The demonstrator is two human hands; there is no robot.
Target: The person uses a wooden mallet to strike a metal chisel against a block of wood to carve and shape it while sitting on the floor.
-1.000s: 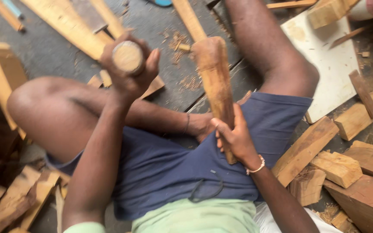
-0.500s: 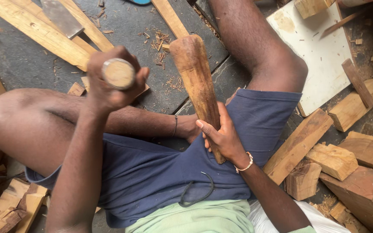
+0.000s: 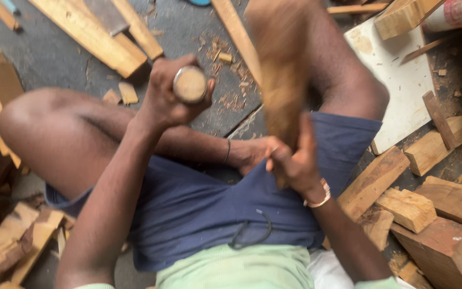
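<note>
I sit on a grey floor with my legs folded, in dark blue shorts (image 3: 199, 208). My left hand (image 3: 164, 104) is raised over my left knee and grips a round wooden tool handle (image 3: 190, 84), seen end-on; whatever is below the handle is hidden by the hand. My right hand (image 3: 295, 160), with a bracelet on its wrist, grips the narrow end of a thick wooden club (image 3: 282, 69). The club points up and away, blurred by motion, to the right of the handle and apart from it.
Long planks (image 3: 89, 32) lie at the top left. A white board (image 3: 402, 80) lies at the top right. Several chunky wood blocks (image 3: 407, 206) are piled at the right, and offcuts (image 3: 12, 241) at the lower left. Chips (image 3: 223, 56) litter the floor.
The club has swung upward toward the camera and is now blurred and larger in view. My left hand keeps its grip on the handle at about the same height.
</note>
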